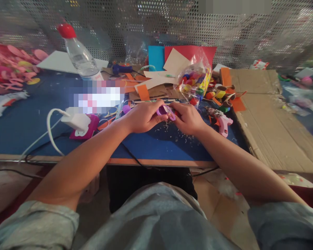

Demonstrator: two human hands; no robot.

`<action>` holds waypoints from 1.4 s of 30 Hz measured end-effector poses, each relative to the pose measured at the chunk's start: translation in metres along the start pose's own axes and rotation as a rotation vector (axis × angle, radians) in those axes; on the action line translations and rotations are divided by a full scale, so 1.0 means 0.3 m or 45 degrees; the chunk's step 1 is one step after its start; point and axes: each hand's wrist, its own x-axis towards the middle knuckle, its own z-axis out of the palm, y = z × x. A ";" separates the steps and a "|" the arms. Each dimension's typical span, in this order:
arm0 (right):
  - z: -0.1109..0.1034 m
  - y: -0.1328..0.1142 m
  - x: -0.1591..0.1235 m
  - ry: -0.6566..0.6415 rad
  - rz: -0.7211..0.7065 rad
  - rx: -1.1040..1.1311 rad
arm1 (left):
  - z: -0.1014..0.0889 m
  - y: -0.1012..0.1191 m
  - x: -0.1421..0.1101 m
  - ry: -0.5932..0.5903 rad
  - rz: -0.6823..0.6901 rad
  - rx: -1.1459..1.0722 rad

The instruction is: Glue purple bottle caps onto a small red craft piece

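Observation:
Both hands meet in front of me over the blue table (pixel 146 147), holding a small purple piece (pixel 162 110) with a curved, ring-like part. My left hand (pixel 146 116) pinches its left side between thumb and fingers. From the other side, my right hand (pixel 186 118) grips the purple piece's right end, where a pale, patterned bit shows. The fingers cover part of it, so its exact kind stays unclear. Small pale shavings (pixel 182 133) lie scattered under the right hand. A round purple bit (pixel 126 109) rests just left of my left hand.
A pink glue gun (pixel 225 125) lies right of my hands, beside flattened cardboard (pixel 281 132). Behind stands a clear bag of colourful pieces (pixel 195 81). At left are a red-capped bottle (pixel 83 57), a white plug (pixel 77 121) in a magenta socket block (pixel 94 126), and another glue gun (pixel 6 102).

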 end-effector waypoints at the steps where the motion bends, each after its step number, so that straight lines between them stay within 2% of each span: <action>1: -0.002 0.000 0.001 0.002 0.001 0.003 | -0.001 0.000 0.001 0.007 0.002 -0.015; 8: -0.005 -0.011 0.000 0.048 0.029 0.007 | -0.018 0.003 0.009 0.113 -0.010 -0.288; 10: -0.005 -0.013 0.000 0.057 0.036 0.003 | -0.018 0.001 0.010 0.136 -0.015 -0.290; 18: -0.005 -0.012 0.004 0.017 0.024 0.015 | -0.020 0.017 0.007 0.052 0.037 -0.326; 24: 0.004 -0.011 -0.002 -0.062 -0.007 0.026 | -0.018 0.005 0.001 -0.021 0.029 -0.252; 30: 0.011 -0.015 -0.005 -0.050 -0.010 0.016 | -0.017 0.008 0.004 -0.037 -0.003 -0.220; 37: 0.005 -0.015 0.003 0.001 0.020 0.022 | -0.007 0.025 0.001 -0.002 -0.084 -0.277; 42: 0.004 -0.010 0.003 0.020 0.035 0.035 | -0.004 0.008 0.006 0.101 -0.024 -0.256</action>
